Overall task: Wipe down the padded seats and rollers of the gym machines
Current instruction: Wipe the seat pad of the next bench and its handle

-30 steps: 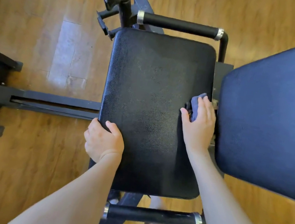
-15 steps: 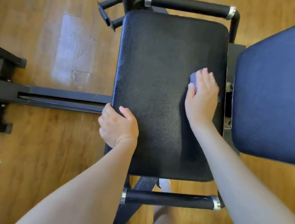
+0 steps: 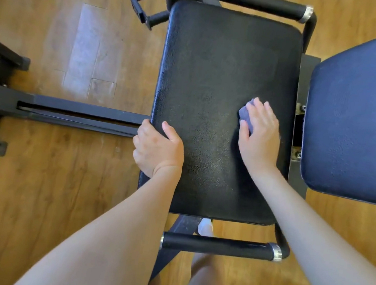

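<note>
black textured seat pad (image 3: 213, 79) centre of view, framed by two black foam-grip handles, far (image 3: 254, 0) and near (image 3: 215, 245). left hand (image 3: 157, 149) clamped on pad's left edge, thumb on top, fingers curled over the side. right hand (image 3: 259, 133) flat on pad's right portion, fingers fairly straight, pressing a small grey-purple cloth (image 3: 247, 116) against the surface; cloth peeking out by thumb and fingertips. second dark pad (image 3: 360, 120) just beside on the right. wooden floor (image 3: 35, 195) below; dark frame rail (image 3: 80, 112) off left.

floor (image 3: 35, 195): wood planks | light patch (image 3: 87, 49): pale glare, upper left
</note>
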Available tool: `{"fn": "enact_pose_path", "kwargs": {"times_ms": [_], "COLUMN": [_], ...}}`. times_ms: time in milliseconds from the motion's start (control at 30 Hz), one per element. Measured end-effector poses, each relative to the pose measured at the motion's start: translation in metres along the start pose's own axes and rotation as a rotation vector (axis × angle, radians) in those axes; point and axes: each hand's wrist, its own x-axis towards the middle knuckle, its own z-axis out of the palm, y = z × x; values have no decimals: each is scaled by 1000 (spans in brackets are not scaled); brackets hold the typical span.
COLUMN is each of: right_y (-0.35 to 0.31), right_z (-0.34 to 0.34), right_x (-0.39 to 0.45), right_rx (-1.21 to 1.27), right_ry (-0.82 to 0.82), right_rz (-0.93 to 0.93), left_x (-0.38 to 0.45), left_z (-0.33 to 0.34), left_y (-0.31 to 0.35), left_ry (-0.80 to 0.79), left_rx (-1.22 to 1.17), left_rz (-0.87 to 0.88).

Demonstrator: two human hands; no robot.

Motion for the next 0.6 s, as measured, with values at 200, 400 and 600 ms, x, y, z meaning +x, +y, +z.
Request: {"fn": "enact_pose_path", "kwargs": {"times_ms": [200,400,600], "right_y": [-38,1,-23], "right_z": [6,-3,13], "right_x": [-64,6,94], "right_rx": [-53,-93,-45], "right_ry": [-179,-191,-46], "right_rz": [-458,-546,-92], "left_x": [-1,-1,0], "left_z": [1,5,6], "left_y": [0,-2,1], "left_ry": [9,27,56], "left_rx": [-9,-1,52], "left_rz": [-2,2,-28]}}
